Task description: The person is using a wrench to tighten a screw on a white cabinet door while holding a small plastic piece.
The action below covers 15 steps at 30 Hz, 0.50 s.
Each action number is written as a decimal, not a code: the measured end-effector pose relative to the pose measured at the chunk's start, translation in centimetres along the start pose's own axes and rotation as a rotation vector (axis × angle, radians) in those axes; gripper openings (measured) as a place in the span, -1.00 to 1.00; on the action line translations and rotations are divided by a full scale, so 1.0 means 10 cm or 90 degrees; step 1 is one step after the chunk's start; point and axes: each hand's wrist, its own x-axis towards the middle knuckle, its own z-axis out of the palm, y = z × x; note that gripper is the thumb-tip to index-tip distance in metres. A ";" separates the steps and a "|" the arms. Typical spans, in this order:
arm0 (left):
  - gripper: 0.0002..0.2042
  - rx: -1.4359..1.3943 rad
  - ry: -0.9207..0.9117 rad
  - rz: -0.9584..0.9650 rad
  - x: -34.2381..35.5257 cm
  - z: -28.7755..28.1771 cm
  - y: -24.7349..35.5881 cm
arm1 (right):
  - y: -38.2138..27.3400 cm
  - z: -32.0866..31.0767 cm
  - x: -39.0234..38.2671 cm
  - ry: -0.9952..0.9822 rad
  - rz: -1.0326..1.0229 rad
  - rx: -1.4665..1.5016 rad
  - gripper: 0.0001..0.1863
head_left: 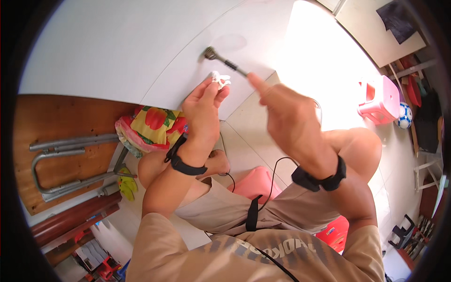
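Note:
My left hand [202, 105] pinches a small white object [220, 81], crumpled or irregular in shape, close to a large white panel surface [117, 51]. My right hand [293, 122], blurred, grips a slim metal tool [235, 67] with a dark, stubby head [210, 53]. The tool's head is over the white surface, just above and left of the white object, apart from it. A faint oval mark or shadow shows on the surface beside the head.
Colourful fabric [152, 127] and folded metal tubing [75, 141] lie at left. A pink stool [383, 98] and football [404, 115] are at right. Another pink plastic piece [249, 183] is between my legs on the tiled floor [242, 131]. A dark cable runs past it.

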 end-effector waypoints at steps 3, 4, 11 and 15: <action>-0.74 -0.067 0.011 0.013 -0.10 0.05 0.32 | -0.09 -0.06 -0.01 -0.069 0.023 0.001 -0.42; -0.73 -0.079 0.000 0.040 -0.13 0.06 0.43 | -0.01 -0.08 0.05 -0.033 0.033 0.007 -0.42; -0.69 -0.100 -0.027 0.030 -0.20 0.01 0.66 | 0.05 0.00 -0.01 0.027 0.058 0.035 -0.47; -0.69 -0.101 -0.038 0.041 -0.19 -0.04 0.64 | 0.23 -0.13 0.16 0.073 0.065 0.034 -0.47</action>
